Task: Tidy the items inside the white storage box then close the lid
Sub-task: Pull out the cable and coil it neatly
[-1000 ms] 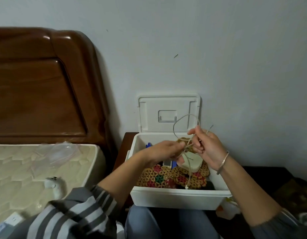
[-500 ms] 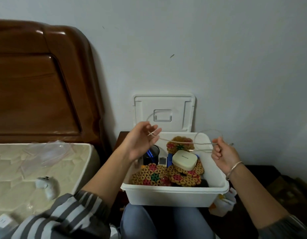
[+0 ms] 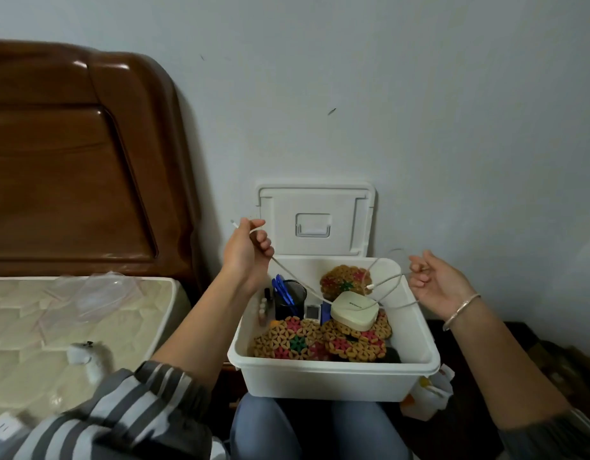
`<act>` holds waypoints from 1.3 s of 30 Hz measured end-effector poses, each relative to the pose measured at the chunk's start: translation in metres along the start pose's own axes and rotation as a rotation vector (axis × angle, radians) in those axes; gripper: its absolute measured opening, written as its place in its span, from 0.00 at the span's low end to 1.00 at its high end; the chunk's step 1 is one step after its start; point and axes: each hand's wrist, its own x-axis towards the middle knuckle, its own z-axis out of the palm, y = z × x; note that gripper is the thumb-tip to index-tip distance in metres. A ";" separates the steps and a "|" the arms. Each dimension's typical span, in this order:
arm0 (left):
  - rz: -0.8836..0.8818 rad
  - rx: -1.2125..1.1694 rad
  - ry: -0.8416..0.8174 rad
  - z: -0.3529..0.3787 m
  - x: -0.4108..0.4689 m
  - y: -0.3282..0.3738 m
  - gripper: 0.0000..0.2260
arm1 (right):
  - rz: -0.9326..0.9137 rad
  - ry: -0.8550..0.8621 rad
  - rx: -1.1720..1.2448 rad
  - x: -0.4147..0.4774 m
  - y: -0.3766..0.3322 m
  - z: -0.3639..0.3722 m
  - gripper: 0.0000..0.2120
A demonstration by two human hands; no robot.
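The white box (image 3: 333, 376) sits at lower centre of the frame, just above the person's jeans (image 3: 263, 426), plain and deep with a rolled rim; its lid (image 3: 315, 220) stands open and upright behind it against the wall. Left of the lid, the left hand (image 3: 245, 254) is raised above the box's left corner, fingers curled tight round a thin white cable (image 3: 288, 275), whose plug end pokes out past the thumb toward the upper left. From that fist the cable sags down into the box and rises again to the right. Inside, from the left: small bottles (image 3: 262, 307), a black mesh cup (image 3: 288, 302) holding blue pens, a small grey gadget (image 3: 312, 312), then a rounded white device (image 3: 355, 310) lying on flower-patterned woven mats (image 3: 297, 340), with another mat (image 3: 345, 282) propped at the back. Over the right rim the right hand (image 3: 439, 287), palm up and wearing a bracelet (image 3: 459, 310), has its fingers curled, pinching the cable's other loops.
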 end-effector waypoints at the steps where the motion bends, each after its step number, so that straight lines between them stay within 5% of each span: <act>1: 0.014 -0.023 -0.018 0.005 -0.001 0.001 0.15 | -0.009 0.032 0.016 -0.003 -0.002 0.002 0.12; 5: 0.006 -0.081 -0.098 0.027 -0.006 -0.002 0.15 | -0.015 0.042 0.041 -0.021 -0.009 0.009 0.14; 9: 0.015 -0.126 -0.147 0.050 -0.011 -0.003 0.14 | -0.123 0.049 -0.250 -0.039 -0.023 0.010 0.15; 18: -0.118 -0.029 -0.321 0.073 -0.035 -0.035 0.10 | -0.084 -0.326 0.455 -0.068 -0.019 0.063 0.12; 25: -0.148 0.051 -0.418 0.074 -0.059 -0.051 0.18 | -0.046 -0.214 0.516 -0.062 0.019 0.104 0.11; 27: -0.068 0.223 -0.366 0.073 -0.058 -0.054 0.09 | -0.019 -0.205 0.456 -0.062 0.028 0.108 0.10; 30: 0.056 0.376 -0.243 0.070 -0.053 -0.057 0.14 | 0.025 -0.217 0.350 -0.062 0.038 0.110 0.10; 33: 0.140 0.276 -0.167 0.069 -0.049 -0.049 0.16 | 0.067 -0.183 0.302 -0.059 0.039 0.101 0.09; 39: 0.160 -0.389 -0.132 0.037 -0.017 0.017 0.18 | 0.108 0.064 0.195 -0.027 0.013 0.036 0.12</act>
